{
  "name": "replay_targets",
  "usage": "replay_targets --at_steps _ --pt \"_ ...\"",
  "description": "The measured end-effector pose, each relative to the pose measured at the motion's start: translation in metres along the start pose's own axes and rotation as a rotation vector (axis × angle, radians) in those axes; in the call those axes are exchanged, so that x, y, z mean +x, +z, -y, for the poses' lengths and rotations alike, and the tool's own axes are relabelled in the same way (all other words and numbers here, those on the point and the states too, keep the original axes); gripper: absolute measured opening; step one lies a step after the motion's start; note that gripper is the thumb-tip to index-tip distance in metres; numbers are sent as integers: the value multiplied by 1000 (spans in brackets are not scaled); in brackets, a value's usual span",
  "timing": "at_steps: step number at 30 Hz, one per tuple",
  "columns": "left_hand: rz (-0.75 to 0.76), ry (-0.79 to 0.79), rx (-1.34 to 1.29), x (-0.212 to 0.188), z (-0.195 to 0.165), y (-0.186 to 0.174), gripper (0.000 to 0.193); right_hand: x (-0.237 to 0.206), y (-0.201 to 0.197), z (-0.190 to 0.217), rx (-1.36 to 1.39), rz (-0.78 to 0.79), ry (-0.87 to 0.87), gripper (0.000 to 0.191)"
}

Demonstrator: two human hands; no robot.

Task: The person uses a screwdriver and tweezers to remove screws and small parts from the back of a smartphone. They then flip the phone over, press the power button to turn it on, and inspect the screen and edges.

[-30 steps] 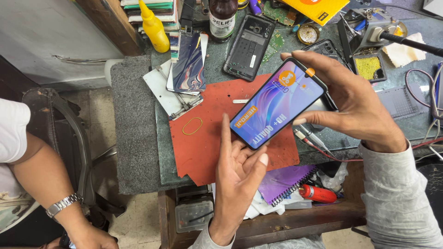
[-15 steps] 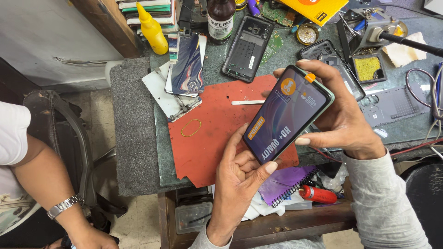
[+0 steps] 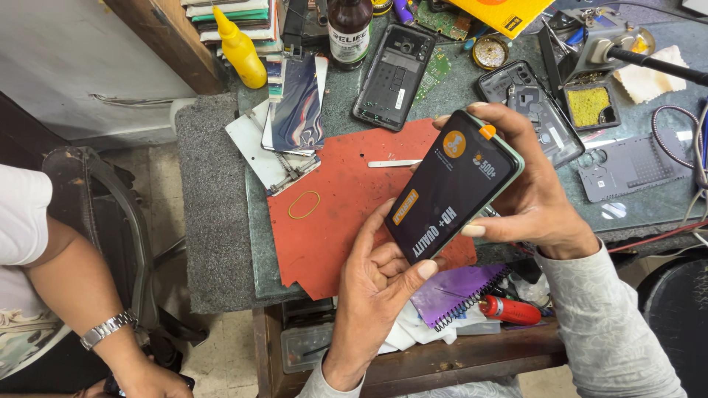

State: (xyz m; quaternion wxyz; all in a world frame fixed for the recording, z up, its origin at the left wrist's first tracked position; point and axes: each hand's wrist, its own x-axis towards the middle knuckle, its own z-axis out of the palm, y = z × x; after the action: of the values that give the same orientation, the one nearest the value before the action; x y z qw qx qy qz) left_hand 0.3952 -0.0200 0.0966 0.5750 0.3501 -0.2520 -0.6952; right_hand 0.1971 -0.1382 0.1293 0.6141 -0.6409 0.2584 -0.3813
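I see my left hand (image 3: 372,276) and right hand (image 3: 527,195) both clamped on 1 dark-screened rectangular phone (image 3: 451,184) above the red rubber mat (image 3: 332,236); grey-green stone bench (image 3: 457,92) beyond the mat.

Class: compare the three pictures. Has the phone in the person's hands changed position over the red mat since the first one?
Yes. The phone, held by the left hand and right hand, has turned more upright, its top corner swinging towards the bench's far side, against the unmoved red mat.

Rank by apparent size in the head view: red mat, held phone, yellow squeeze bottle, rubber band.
1. red mat, largest though partly covered.
2. phone, enlarged by nearness to the camera.
3. yellow squeeze bottle.
4. rubber band, smallest.
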Motion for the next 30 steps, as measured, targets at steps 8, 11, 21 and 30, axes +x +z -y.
replay_targets --at_steps 8,11,21,30 --pt "-1 23 46 1 -3 1 90 -1 1 5 129 4 -3 108" --pt "18 21 -7 0 -9 3 91 -5 2 16 49 -17 -28 109" --pt "50 -138 -242 1 -32 2 84 -22 34 38 -695 386 -388 76" --pt "-90 43 -127 7 -57 -5 94 -23 45 54 -919 128 -380 42"
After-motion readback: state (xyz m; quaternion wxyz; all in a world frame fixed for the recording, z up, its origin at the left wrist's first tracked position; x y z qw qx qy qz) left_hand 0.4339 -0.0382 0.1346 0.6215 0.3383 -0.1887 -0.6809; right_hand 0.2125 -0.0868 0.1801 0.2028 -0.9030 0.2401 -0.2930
